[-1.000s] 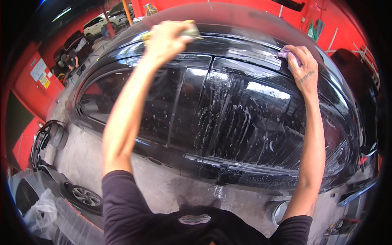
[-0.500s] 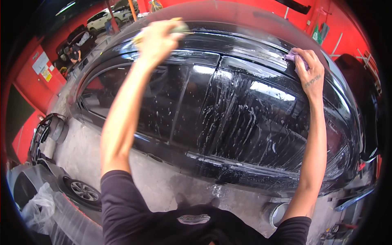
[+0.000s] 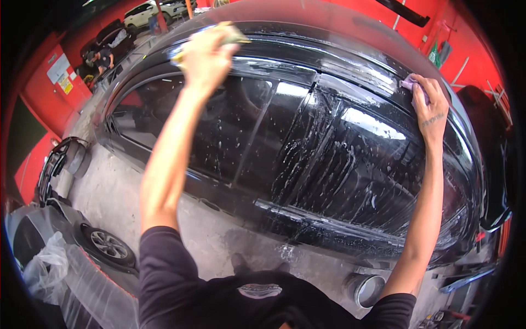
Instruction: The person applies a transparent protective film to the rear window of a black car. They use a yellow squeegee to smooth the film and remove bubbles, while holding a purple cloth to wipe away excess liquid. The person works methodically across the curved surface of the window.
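Observation:
A black car [image 3: 219, 131] stands side-on before me, its roof edge, windows and doors streaked with water and whitish suds. At the roof edge on the left, my left hand [image 3: 205, 60] is closed around a yellowish wiping pad [image 3: 236, 37]; motion blurs it, so its exact kind is unclear. Farther right on the roof edge, my right hand [image 3: 430, 107] has its fingers bunched on a crumpled purple cloth [image 3: 419, 94], pressed to the wet paint. Both arms are stretched far forward.
A bucket [image 3: 370, 290] stands on the concrete floor by my right arm. At lower left are a wheel [image 3: 109, 245] and plastic sheeting [image 3: 49, 268] over a grey car part. A person [image 3: 101, 59] is at the far left, near a white car [image 3: 153, 15].
My left hand has shifted slightly left and down along the roof edge with the pad. The right hand appears a little farther right and lower with the cloth; the whole view has also shifted.

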Tool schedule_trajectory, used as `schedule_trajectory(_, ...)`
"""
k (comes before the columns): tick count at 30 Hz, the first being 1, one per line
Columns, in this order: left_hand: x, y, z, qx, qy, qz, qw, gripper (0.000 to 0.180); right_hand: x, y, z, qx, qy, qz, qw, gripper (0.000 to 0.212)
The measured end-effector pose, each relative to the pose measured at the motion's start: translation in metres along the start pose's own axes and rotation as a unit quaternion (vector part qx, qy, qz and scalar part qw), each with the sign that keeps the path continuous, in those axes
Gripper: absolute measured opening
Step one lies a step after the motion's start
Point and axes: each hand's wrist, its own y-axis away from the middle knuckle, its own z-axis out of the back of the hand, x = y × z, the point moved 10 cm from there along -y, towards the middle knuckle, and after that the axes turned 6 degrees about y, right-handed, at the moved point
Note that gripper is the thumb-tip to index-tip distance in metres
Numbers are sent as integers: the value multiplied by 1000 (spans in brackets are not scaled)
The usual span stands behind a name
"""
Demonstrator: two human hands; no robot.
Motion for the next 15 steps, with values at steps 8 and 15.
schedule_trajectory(8,-143,2,-62,50,112,-133,983,24,-2,5,12,-15,-37,0,999,23)
schedule_trajectory(15,11,19,12,-15,-54,64,996,27,-4,2,-1,22,-31,-74,997,22)
